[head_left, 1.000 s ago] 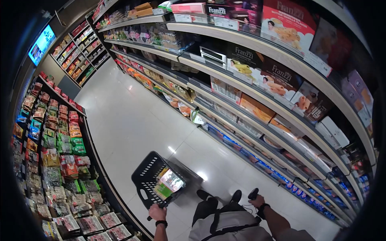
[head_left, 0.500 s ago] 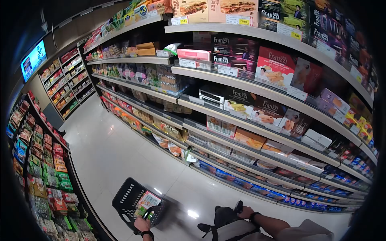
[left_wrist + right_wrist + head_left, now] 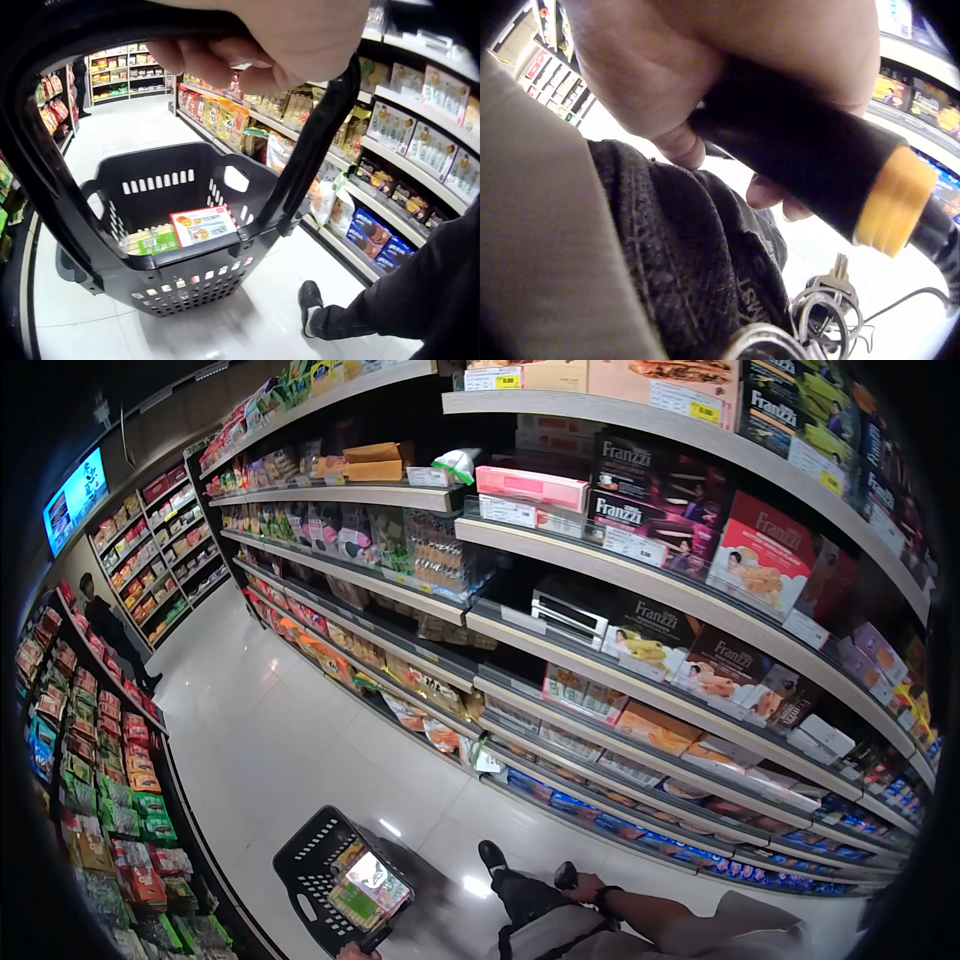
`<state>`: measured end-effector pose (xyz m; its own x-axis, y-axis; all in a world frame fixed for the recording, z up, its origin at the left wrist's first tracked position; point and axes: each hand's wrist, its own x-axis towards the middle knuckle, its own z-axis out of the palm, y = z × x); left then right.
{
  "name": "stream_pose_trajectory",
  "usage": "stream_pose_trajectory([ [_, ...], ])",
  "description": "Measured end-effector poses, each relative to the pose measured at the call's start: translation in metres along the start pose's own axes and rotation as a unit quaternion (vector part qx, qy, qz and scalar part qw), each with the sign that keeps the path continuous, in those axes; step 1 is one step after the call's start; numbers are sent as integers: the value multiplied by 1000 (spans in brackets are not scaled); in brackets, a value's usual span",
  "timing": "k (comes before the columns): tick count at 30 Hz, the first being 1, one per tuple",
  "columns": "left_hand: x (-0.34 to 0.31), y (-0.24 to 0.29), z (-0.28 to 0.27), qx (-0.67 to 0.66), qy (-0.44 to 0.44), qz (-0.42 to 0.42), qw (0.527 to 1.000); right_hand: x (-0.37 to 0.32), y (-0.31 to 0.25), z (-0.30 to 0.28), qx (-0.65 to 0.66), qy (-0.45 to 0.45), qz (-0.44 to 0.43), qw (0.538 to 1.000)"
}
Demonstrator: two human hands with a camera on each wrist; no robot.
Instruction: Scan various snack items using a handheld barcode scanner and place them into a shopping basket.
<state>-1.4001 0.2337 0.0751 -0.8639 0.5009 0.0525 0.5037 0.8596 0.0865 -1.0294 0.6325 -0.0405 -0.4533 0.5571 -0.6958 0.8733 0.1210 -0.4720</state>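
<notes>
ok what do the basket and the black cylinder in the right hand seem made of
Basket: probably moulded plastic, satiny black, judging by cleanly slotted walls.
Black cylinder: smooth with soft sheen, perhaps plastic or coated metal; its bright, stepped yellow band suggests plastic or rubber.

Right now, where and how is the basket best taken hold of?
Probably by the handle, at its top bar, from above, curling under: it arches up over the basket, leaving room to wrap it. The left hand grips it there.
</notes>
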Motion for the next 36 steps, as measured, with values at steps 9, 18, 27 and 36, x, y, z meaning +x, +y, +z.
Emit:
stream_pose_trajectory([
  [9, 113, -21, -57, 42, -84, -23, 995, 107, -108, -26, -16, 27, -19, 999],
  [18, 161, -51, -59, -14, -93, 3, 996, 121, -160, -64, 20, 36, -27, 999],
  [27, 307, -71, -50, -237, -670, 46, 702, 55, -94, -87, 144, 112, 203, 962],
  [36, 397, -115, 262, -108, -456, -141, 872, 1, -200, -129, 3, 27, 281, 959],
])
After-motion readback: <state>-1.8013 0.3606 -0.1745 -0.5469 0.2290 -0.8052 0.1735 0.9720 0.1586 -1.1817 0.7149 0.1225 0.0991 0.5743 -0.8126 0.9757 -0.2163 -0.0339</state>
